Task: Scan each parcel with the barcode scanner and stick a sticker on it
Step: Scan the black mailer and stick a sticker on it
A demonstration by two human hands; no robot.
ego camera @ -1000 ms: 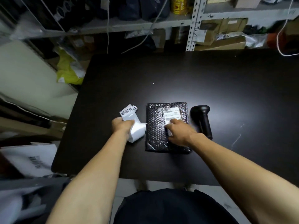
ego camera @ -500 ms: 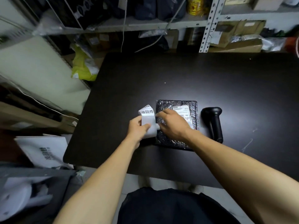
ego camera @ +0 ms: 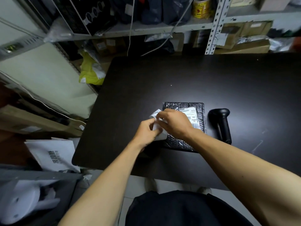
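Parcel (ego camera: 184,128) lies just left of the barcode scanner (ego camera: 222,124). Your left hand (ego camera: 146,132) grips the sticker roll (ego camera: 158,128); your right hand (ego camera: 174,123) pinches its end. Careless peeling could tear the sticker.

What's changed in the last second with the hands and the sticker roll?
The right hand left the parcel's label and crossed to the sticker roll, now pinching at its loose end. The left hand keeps gripping the roll. Parcel and barcode scanner stayed put on the table.
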